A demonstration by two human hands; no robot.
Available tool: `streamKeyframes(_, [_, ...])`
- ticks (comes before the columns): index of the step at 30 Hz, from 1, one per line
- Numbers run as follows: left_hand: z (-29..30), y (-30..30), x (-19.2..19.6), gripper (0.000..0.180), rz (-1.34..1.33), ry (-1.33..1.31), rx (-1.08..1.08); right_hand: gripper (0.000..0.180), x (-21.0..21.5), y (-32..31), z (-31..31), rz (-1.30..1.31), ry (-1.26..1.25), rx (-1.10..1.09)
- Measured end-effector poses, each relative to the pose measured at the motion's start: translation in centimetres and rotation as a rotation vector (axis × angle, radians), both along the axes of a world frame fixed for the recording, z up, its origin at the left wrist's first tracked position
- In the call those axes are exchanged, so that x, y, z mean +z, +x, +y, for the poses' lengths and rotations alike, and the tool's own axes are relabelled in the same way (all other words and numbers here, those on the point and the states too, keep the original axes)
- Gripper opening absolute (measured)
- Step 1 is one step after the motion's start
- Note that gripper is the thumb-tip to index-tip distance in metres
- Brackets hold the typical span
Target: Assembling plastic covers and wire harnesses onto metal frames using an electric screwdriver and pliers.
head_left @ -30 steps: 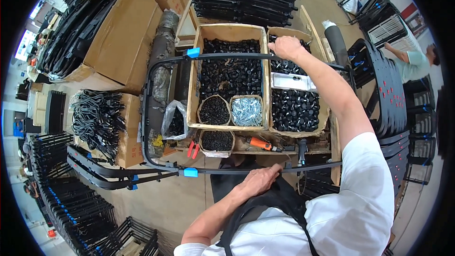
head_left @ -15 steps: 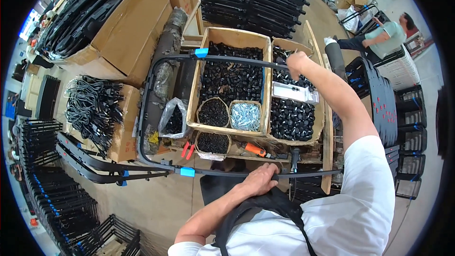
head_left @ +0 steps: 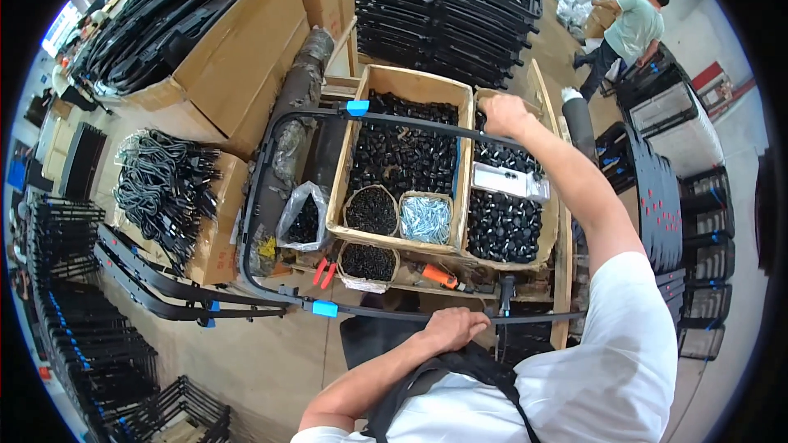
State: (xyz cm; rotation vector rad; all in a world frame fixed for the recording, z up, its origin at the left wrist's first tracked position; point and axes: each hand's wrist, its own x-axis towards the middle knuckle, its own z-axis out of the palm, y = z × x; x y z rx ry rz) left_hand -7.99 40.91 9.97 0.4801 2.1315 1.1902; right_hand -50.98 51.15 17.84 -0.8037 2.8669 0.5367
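Observation:
A black tubular frame [head_left: 256,197] with rounded corners and blue tape lies across the parts boxes. My left hand [head_left: 454,329] is closed around its near rail, close to my body. My right arm stretches forward over the right-hand box [head_left: 535,264] of black plastic caps [head_left: 502,226]. At that box's far end my right hand [head_left: 506,117] is closed, right by the far rail. Its curled fingers hide whatever they hold. A pale, clear-wrapped case [head_left: 505,181] rests on the caps below that hand.
Small tubs of black screws [head_left: 371,208] and silver screws [head_left: 425,219] sit in the larger wooden box [head_left: 335,197]. Red-handled pliers [head_left: 325,272] and an orange power tool [head_left: 441,276] lie nearer me. Another person [head_left: 634,29] stands at the far right. Stacked black frames [head_left: 435,25] rise behind.
My right hand has shifted away from me and slightly left over the cap box. My left hand stays on the near rail. The person at far right has moved and stands more upright.

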Motion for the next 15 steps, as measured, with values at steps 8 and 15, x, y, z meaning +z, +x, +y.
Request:
streamKeyframes(8, [-1.0,0.3,0.4,0.037,-0.003,0.039,0.068,0.054,-1.9,0.5,0.4,-0.119,-0.005,-0.186])
streamKeyframes(15, [-1.8,0.5,-1.2,0.043,0.203,0.443,0.151,0.059,-4.0,-0.7,1.2,-0.327,-0.289,-0.404])
